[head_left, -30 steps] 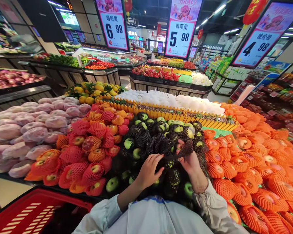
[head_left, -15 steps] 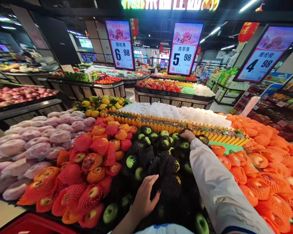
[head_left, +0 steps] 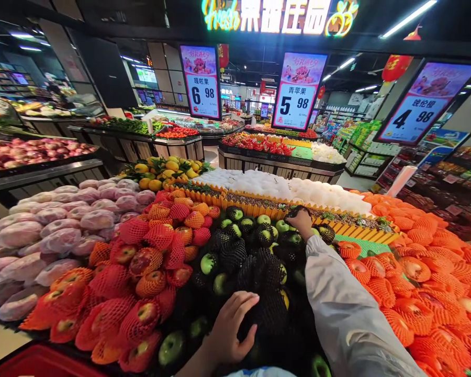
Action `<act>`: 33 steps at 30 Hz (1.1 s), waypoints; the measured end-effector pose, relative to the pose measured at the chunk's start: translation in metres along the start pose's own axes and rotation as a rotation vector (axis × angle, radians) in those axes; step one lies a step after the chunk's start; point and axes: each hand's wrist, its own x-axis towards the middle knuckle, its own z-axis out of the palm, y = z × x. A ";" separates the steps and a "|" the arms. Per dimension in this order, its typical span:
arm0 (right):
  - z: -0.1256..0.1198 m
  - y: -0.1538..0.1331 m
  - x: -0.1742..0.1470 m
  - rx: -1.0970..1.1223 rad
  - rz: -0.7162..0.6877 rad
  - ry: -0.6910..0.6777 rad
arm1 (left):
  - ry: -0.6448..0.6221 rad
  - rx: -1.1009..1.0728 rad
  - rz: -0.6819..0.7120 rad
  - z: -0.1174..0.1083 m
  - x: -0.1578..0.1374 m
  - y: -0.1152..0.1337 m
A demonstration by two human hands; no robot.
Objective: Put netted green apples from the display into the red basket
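Green apples (head_left: pixel 209 263), many in black foam nets, fill the middle of the display. At the back of this pile my right hand (head_left: pixel 301 221) reaches out, its fingers closed round a black-netted apple (head_left: pixel 295 211) beside the yellow border; most of that apple is hidden by the hand. My left hand (head_left: pixel 233 325) hovers low over the front of the pile, thumb apart from the curved fingers, with nothing in it. Near its fingertips lies a black-netted apple (head_left: pixel 270 309). A bare green apple (head_left: pixel 171 347) sits to the left of that wrist.
Red and orange netted apples (head_left: pixel 147 259) lie on the left, wrapped pale pink fruit (head_left: pixel 63 235) farther left. Orange-netted fruit (head_left: pixel 412 288) is heaped on the right. Behind the yellow border (head_left: pixel 349 228) stand white-netted fruits (head_left: pixel 255 181). A red bin (head_left: pixel 43 361) is at lower left.
The view has tilted up slightly, showing more of the lit sign. My right hand stays at the back of the pile; my left hand remains low at the front, fingers still apart.
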 end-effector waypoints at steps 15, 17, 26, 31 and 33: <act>-0.019 0.032 -0.301 1.225 -0.119 -0.511 | 0.045 -0.281 -0.065 0.009 0.014 0.042; -0.006 0.039 -0.323 1.269 -0.059 -0.487 | 0.012 -0.266 -0.047 0.011 0.012 0.045; -0.039 0.039 -0.344 1.093 -0.044 -0.543 | 0.142 -0.601 -0.392 0.009 0.003 0.050; -0.076 0.033 -0.357 1.111 -0.215 -0.356 | 0.291 -0.964 -0.700 0.009 0.004 0.037; -0.076 0.035 -0.353 1.161 -0.189 -0.152 | 0.285 -1.052 -0.729 0.009 0.002 0.036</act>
